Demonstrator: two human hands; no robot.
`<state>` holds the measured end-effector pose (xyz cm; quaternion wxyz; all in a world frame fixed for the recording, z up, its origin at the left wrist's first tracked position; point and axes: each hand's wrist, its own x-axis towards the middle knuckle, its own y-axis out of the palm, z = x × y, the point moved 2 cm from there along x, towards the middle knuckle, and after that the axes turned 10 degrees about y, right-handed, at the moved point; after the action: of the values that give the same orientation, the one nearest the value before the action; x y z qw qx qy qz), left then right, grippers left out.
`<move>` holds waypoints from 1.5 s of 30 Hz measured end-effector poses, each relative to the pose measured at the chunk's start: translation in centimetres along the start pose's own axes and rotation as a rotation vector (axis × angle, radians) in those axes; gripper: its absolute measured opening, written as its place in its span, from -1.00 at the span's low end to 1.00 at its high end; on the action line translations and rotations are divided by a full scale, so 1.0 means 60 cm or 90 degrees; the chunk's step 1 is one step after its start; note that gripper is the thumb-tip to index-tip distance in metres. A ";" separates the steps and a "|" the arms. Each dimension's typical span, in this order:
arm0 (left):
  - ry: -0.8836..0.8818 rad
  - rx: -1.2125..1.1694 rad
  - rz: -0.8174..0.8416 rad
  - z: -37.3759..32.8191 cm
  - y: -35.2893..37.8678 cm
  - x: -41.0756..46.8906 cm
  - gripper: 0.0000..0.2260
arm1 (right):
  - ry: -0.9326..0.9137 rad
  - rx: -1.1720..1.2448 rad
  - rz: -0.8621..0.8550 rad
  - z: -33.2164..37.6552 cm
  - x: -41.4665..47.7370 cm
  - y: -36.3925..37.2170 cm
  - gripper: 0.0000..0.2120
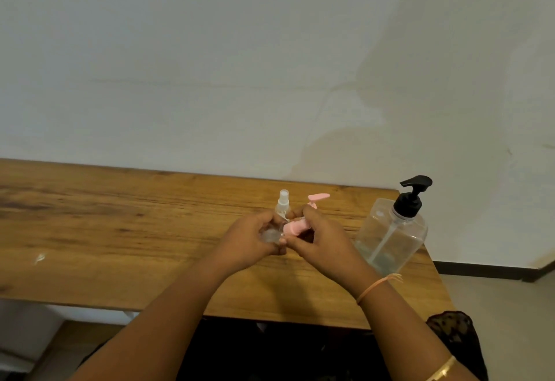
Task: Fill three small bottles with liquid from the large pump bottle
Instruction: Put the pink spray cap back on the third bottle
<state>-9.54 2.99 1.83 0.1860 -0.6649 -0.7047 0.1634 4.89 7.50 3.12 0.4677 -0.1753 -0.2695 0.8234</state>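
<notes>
The large clear pump bottle (390, 230) with a black pump head stands at the table's right end, holding a little liquid at its bottom. My left hand (249, 239) grips a small clear bottle (271, 235) lying sideways above the table. My right hand (321, 239) pinches that bottle's pink cap (295, 227). Behind my hands stand a small clear spray bottle (283, 203) and a small bottle with a pink pump top (318, 198), whose body is hidden by my fingers.
The wooden table (120, 230) runs from the left edge to just past the pump bottle; its right edge drops to the floor. A white wall rises behind it. A small clear scrap (39, 258) lies on the table at the left.
</notes>
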 end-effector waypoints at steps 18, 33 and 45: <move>-0.025 -0.110 -0.202 0.044 0.020 -0.004 -0.77 | 0.070 0.136 -0.112 0.013 0.039 0.061 -0.83; -0.127 -0.131 -0.277 0.139 -0.016 0.049 -0.60 | 0.226 -0.088 -0.039 -0.048 0.040 0.047 -0.79; -0.123 -0.090 -0.240 0.164 0.008 0.100 -0.51 | 0.224 -0.092 -0.064 -0.071 0.057 0.044 -0.80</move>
<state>-14.14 9.19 -6.75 0.0981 -0.5139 -0.8409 0.1386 3.71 10.55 -1.99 0.5346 -0.3360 -0.2502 0.7340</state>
